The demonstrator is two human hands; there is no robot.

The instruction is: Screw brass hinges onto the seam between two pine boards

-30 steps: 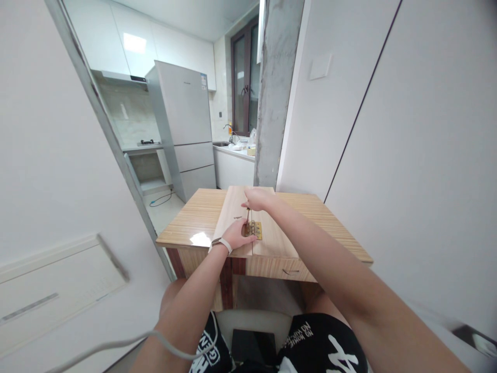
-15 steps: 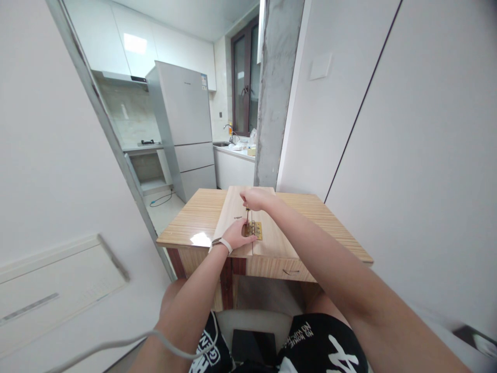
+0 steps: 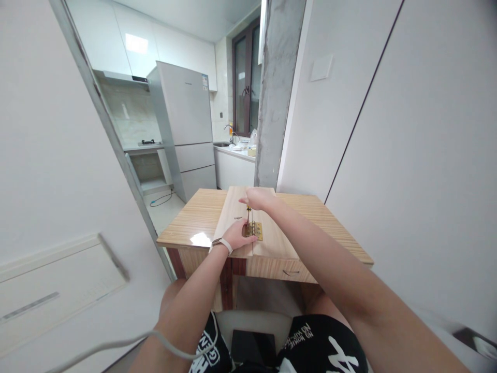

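Note:
A brass hinge (image 3: 257, 231) lies across the seam between two pale wooden boards (image 3: 234, 205). My left hand (image 3: 237, 234) holds it down from the left, thumb at its near edge and fingers at its far side, covering its left leaf. From above, my right hand (image 3: 257, 199) is closed on the top of an upright screwdriver (image 3: 248, 209). Its handle is mostly hidden in the fist and its shaft runs down to the hinge's left leaf. The tip, and any screw under it, is hidden by my left fingers. Small dark screws (image 3: 238, 218) lie on the left board.
The boards rest on a striped wooden table (image 3: 190, 217) with a drawer (image 3: 272, 268) below. A wall (image 3: 388, 155) stands close on the right. Beyond the table are a fridge (image 3: 186, 103) and a sink counter (image 3: 235, 160). A pale cable (image 3: 128, 343) crosses by my left forearm.
My right hand has turned slightly on the screwdriver and shifted a little to the right, with a finger now reaching out leftward. My left hand stays in place on the hinge.

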